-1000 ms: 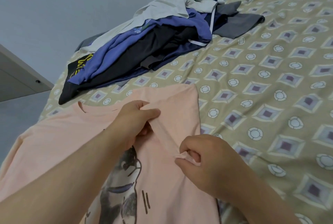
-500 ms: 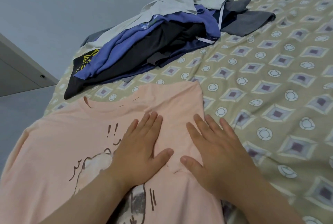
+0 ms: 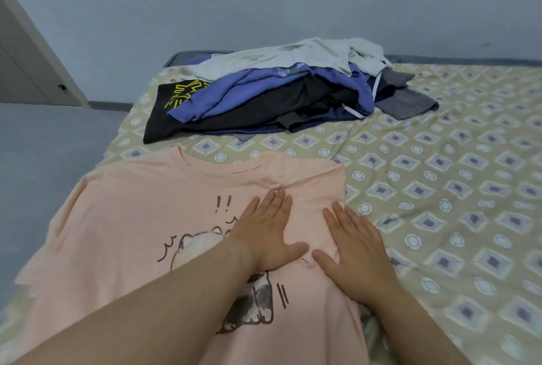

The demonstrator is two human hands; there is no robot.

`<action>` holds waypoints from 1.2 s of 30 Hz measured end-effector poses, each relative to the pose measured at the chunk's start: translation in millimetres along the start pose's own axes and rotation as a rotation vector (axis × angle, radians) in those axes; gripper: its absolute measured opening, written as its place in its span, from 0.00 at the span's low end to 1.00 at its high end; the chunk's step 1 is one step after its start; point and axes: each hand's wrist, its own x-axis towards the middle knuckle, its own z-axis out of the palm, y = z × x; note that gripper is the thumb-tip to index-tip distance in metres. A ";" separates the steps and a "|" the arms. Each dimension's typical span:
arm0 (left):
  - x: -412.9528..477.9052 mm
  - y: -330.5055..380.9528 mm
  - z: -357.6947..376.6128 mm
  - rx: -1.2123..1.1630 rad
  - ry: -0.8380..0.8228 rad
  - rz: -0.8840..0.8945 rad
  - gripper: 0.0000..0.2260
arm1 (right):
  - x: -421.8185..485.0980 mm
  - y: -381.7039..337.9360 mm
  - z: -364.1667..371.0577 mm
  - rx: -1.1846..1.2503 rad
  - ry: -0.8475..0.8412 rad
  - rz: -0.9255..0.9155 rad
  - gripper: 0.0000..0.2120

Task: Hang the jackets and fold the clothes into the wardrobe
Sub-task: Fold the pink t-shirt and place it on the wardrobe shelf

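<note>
A peach T-shirt [image 3: 140, 212] with a cartoon print lies spread face up on the bed, its right side folded inward. My left hand [image 3: 268, 231] lies flat on that folded part, fingers straight and pointing away from me. My right hand [image 3: 353, 250] presses flat beside it near the shirt's right edge. The two thumbs almost meet over a small crease. Further back lies a pile of clothes [image 3: 272, 97]: white, blue, black and grey pieces heaped together.
The bed [image 3: 457, 177] has a beige sheet with diamond and circle patterns, open to the right. A grey floor [image 3: 50, 141] runs along the left. A pale door or cabinet panel [image 3: 32, 71] stands at the far left against the blue-grey wall.
Both hands let go of the pinched fold and now lie flat on the shirt. My view has risen and swung, so the pile sits more centred.
</note>
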 end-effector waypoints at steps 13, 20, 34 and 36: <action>-183.4 -120.0 54.4 -0.278 0.413 -0.182 0.23 | -5.0 -205.1 -22.2 0.016 -0.035 -0.129 0.31; -221.8 -239.7 52.3 -0.559 0.542 -0.719 0.16 | 41.2 -334.5 50.1 0.017 -0.067 -0.342 0.34; -192.6 -330.1 43.3 -1.187 0.751 -0.823 0.13 | 46.0 -334.5 92.4 -0.098 0.096 -0.253 0.31; -195.3 -331.9 40.4 -1.071 0.454 -0.709 0.17 | 45.8 -334.7 92.4 -0.102 0.101 -0.258 0.31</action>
